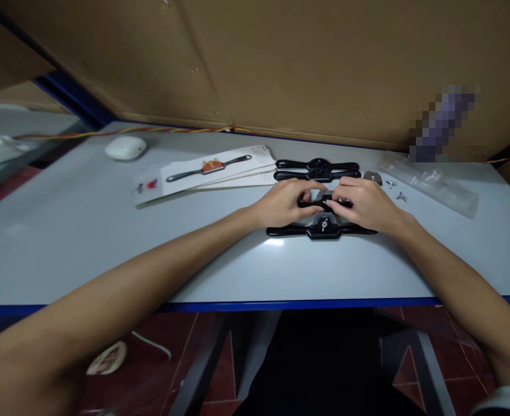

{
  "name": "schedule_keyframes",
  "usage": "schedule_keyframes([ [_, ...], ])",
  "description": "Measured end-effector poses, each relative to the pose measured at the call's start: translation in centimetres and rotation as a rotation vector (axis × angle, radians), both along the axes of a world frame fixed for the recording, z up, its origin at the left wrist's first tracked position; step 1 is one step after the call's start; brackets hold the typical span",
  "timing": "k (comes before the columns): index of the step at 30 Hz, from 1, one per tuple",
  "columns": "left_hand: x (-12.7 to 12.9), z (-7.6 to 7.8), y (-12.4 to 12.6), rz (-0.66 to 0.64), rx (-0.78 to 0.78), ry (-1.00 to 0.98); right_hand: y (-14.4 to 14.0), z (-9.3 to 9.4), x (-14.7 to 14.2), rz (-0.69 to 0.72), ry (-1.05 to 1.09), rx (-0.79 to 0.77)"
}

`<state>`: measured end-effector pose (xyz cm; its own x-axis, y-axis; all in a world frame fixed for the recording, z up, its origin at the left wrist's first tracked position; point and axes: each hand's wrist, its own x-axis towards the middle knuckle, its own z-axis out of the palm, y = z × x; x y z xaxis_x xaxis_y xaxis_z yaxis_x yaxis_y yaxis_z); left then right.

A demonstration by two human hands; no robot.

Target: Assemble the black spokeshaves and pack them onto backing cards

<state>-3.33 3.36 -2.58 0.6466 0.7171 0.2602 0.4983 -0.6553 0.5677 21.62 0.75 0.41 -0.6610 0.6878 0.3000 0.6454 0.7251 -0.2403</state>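
My left hand (286, 203) and my right hand (365, 203) meet over a black spokeshave body (324, 202), fingers closed on its middle from both sides. Just in front of them lies another black spokeshave (322, 229) with a metal wing nut on its centre. Two more black spokeshaves (318, 169) lie side by side behind my hands. A small metal blade (373, 177) and two loose wing nuts (396, 190) rest to the right of my right hand.
Printed cards showing a spokeshave (211, 170) lie at left of the tools. A white round object (125, 148) sits far left, clear plastic bags (432, 182) at right. Cardboard walls (307, 63) back the grey table (107, 231); a twisted cable (120, 133) runs along it.
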Motion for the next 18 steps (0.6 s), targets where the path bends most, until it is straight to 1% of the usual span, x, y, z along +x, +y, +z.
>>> schedule_keyframes([
  [8, 0.05, 0.05, -0.02, 0.007, -0.008, 0.012, -0.25, 0.13, -0.49, 0.014, -0.068, 0.002],
  [15, 0.04, -0.07, 0.07, 0.007, -0.008, 0.003, -0.35, 0.24, -0.11, 0.097, 0.046, -0.141],
  [18, -0.02, -0.12, 0.12, 0.002, -0.005, 0.005, -0.45, 0.51, 0.04, 0.121, 0.047, -0.184],
])
